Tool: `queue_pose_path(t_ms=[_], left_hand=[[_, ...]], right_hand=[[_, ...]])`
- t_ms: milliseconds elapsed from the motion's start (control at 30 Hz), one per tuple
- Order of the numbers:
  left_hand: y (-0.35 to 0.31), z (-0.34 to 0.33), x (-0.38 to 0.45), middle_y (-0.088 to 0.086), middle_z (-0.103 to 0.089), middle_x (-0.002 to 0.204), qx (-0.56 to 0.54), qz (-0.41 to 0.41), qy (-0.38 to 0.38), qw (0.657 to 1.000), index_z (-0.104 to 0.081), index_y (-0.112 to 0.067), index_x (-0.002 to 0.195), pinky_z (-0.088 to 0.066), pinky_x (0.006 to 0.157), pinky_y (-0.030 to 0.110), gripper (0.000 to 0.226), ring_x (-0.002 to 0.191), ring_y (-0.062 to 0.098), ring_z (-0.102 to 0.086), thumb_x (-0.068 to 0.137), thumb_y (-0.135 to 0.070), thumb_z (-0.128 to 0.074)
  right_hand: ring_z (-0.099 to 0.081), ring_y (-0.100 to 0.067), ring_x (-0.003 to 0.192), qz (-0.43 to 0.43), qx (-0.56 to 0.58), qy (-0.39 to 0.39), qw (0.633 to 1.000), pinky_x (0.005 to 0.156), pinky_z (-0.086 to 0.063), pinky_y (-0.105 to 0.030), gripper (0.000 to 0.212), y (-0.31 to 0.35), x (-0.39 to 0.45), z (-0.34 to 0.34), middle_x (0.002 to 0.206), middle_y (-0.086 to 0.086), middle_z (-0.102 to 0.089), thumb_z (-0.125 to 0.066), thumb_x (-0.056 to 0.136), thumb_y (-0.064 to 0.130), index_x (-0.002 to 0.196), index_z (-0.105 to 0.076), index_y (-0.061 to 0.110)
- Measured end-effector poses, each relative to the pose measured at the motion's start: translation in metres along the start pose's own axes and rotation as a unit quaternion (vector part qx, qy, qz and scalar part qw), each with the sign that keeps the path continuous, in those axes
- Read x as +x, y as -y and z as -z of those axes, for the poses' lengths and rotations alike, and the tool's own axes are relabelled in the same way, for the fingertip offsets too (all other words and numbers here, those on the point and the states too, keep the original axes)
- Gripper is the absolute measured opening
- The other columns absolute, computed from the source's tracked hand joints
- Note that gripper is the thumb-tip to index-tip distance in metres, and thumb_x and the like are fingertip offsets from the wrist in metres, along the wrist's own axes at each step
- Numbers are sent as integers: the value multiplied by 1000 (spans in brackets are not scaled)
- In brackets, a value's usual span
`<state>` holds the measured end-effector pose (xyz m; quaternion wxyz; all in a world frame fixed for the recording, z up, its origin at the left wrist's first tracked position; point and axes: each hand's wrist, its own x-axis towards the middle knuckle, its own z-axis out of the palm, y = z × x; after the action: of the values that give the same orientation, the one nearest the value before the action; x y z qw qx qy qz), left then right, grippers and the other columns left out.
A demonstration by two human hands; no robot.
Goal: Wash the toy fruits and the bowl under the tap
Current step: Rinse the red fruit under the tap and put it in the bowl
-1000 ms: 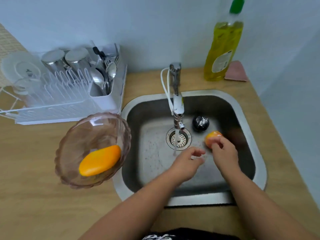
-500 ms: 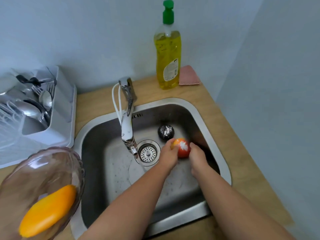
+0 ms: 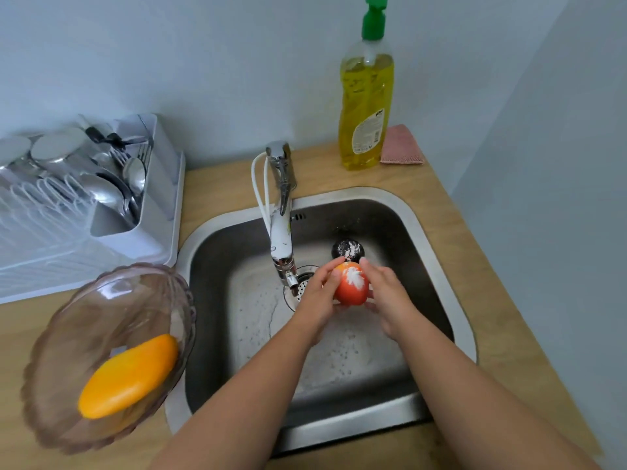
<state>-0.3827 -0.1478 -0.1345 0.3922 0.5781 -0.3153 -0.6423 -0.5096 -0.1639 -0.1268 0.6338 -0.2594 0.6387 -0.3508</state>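
Observation:
An orange-red toy fruit [image 3: 351, 289] with a white smear on top is held over the sink [image 3: 437, 232], just right of the tap [image 3: 281, 228]. My left hand [image 3: 320, 293] grips its left side and my right hand [image 3: 383, 295] cups its right side. A dark round toy fruit [image 3: 347, 250] with white specks lies on the sink floor behind them. On the counter to the left of the sink stands a clear pinkish bowl [image 3: 68, 327], with a yellow-orange toy mango [image 3: 127, 376] lying in it. Whether water runs from the tap I cannot tell.
A white dish rack [image 3: 142, 239] with cutlery and steel cups stands at the back left. A yellow dish-soap bottle [image 3: 366, 106] and a pink sponge cloth [image 3: 402, 145] sit behind the sink. A wall closes the right side.
My left hand has joined my right on the orange-red fruit, and both have lifted it off the sink floor. The view has swung and moved closer.

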Motion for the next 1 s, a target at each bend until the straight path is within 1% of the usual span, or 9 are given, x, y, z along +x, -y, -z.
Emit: queue_pose_path(t_ms=[133, 367, 433, 533, 700, 800, 867, 933, 1000], left_hand=[[0, 12, -11, 6, -51, 140, -23, -11, -22, 999, -64, -40, 122, -59, 92, 43, 25, 121, 27, -59, 105, -30, -49], [-1, 26, -23, 9, -54, 138, -62, -15, -56, 996, -64, -38, 122, -60, 89, 41, 24, 117, 27, -61, 105, -34, -49], [-1, 29, -27, 9, -53, 137, -55, -14, -64, 996, -60, -36, 129, -61, 87, 39, 27, 118, 28, -60, 104, -34, -49], [-1, 37, -30, 9, -57, 134, -61, -10, -76, 995, -58, -30, 133, -61, 88, 41, 30, 117, 29, -63, 105, -33, -49], [-2, 51, -34, 11, -63, 130, -101, -6, -105, 989, -61, -32, 121, -59, 68, 30, 26, 102, 25, -68, 109, -28, -38], [1, 56, -36, 12, -63, 131, -88, -21, -97, 991, -56, -22, 136, -60, 72, 33, 33, 100, 21, -66, 109, -28, -37], [3, 57, -39, 10, -62, 129, -78, -25, -92, 992, -54, -20, 138, -60, 73, 31, 34, 101, 18, -64, 109, -27, -38], [5, 60, -41, 9, -62, 128, -66, -32, -89, 993, -56, -21, 137, -59, 69, 27, 33, 102, 19, -63, 109, -26, -39], [6, 63, -44, 11, -62, 131, -66, -35, -95, 993, -59, -25, 131, -58, 70, 27, 30, 106, 22, -63, 108, -28, -40]], right_hand=[[-58, -18, 97, 8, -5, 8, 1000, 74, -48, -31, 39, 0, -4, -16, 110, -1, -58, -69, 85, 42, 115, -53, 22], [-55, -11, 94, 65, -41, 40, 996, 71, -41, -26, 42, -8, -16, -31, 111, 3, -55, -69, 86, 35, 120, -49, 21], [-55, -9, 89, 61, -38, 35, 997, 67, -41, -25, 41, -4, -17, -40, 104, 5, -54, -70, 86, 36, 117, -49, 19], [-56, -12, 86, 36, -30, 33, 998, 66, -45, -26, 42, 0, -17, -51, 107, -1, -57, -68, 87, 39, 116, -51, 15], [-61, -9, 88, 53, -24, 97, 994, 66, -45, -26, 27, -9, -24, -56, 114, 0, -62, -66, 90, 29, 113, -54, 21], [-59, -12, 89, 61, -36, 85, 994, 70, -48, -29, 32, -13, -26, -66, 112, -2, -59, -68, 88, 27, 115, -50, 19], [-58, -14, 86, 45, -41, 61, 996, 77, -52, -36, 33, -12, -25, -74, 105, -3, -57, -69, 87, 27, 111, -49, 17], [-57, -15, 81, 7, -26, 53, 998, 76, -52, -37, 30, -7, -24, -80, 99, -3, -58, -68, 88, 29, 108, -50, 15], [-56, -15, 78, -14, -6, 72, 997, 75, -51, -37, 17, -5, -25, -80, 94, -4, -59, -64, 90, 26, 98, -53, 15]])
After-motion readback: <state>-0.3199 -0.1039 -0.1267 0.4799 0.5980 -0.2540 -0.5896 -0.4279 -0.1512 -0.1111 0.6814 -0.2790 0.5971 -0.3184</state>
